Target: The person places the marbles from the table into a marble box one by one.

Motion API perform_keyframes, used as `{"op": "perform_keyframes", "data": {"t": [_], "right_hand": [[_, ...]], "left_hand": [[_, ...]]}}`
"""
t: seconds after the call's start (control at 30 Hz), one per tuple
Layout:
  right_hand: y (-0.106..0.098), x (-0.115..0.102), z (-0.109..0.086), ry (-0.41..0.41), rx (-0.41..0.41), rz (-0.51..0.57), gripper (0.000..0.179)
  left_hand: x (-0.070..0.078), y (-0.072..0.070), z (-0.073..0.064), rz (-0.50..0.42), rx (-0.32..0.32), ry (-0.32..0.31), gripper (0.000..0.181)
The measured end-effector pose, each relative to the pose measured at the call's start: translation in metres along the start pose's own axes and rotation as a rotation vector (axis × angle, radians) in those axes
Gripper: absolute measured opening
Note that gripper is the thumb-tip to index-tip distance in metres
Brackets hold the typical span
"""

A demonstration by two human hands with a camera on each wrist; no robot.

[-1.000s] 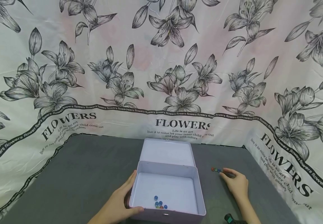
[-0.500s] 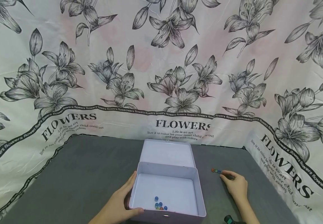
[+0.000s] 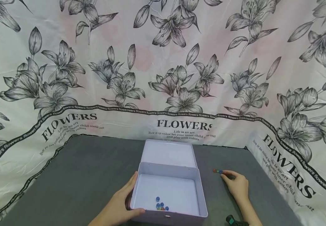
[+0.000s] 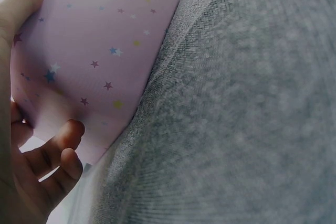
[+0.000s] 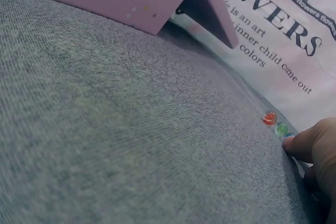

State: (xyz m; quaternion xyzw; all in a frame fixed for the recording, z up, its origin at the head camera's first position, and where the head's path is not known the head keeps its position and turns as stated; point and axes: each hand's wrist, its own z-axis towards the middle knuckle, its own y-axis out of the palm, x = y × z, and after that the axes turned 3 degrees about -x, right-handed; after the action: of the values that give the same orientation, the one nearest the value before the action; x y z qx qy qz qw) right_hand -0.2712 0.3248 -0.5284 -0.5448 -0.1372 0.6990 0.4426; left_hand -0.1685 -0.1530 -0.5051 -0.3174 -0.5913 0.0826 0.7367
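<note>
A pale lilac tin box (image 3: 177, 169) stands with its lid (image 3: 168, 153) laid back. Several glass marbles (image 3: 158, 199), mostly blue, sit on its floor close to the front wall. My left hand (image 3: 120, 201) grips the box's front left corner, thumb over the front rim, fingers along the star-printed side (image 4: 94, 51). To the right of the box, a red marble (image 5: 270, 118), a green marble (image 5: 282, 128) and a blue marble (image 5: 290, 135) form a short row. Thumb and forefinger of my right hand (image 3: 237, 185) pinch at the blue end, partly covering that marble.
A grey cloth (image 3: 95, 175) covers the table. Behind and at both sides hangs a white curtain (image 3: 180, 128) printed with flowers and lettering. On the right wrist sits a dark strapped device (image 3: 232, 220), low in the head view.
My right hand has shifted slightly left, closer against the blue end of the marble row. The left hand, the box and the marbles inside stay as they were.
</note>
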Motion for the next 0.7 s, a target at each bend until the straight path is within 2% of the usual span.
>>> {"op": "perform_keyframes", "data": {"t": [0.5, 0.7], "right_hand": [[0.006, -0.001, 0.0064, -0.112, -0.015, -0.026, 0.021], [0.0058, -0.0024, 0.0057, -0.099, 0.009, -0.004, 0.018]], "left_hand": [[-0.0013, 0.0, -0.0002, -0.002, 0.011, -0.008, 0.123], [-0.0006, -0.0001, -0.0001, 0.001, 0.006, -0.004, 0.123]]}}
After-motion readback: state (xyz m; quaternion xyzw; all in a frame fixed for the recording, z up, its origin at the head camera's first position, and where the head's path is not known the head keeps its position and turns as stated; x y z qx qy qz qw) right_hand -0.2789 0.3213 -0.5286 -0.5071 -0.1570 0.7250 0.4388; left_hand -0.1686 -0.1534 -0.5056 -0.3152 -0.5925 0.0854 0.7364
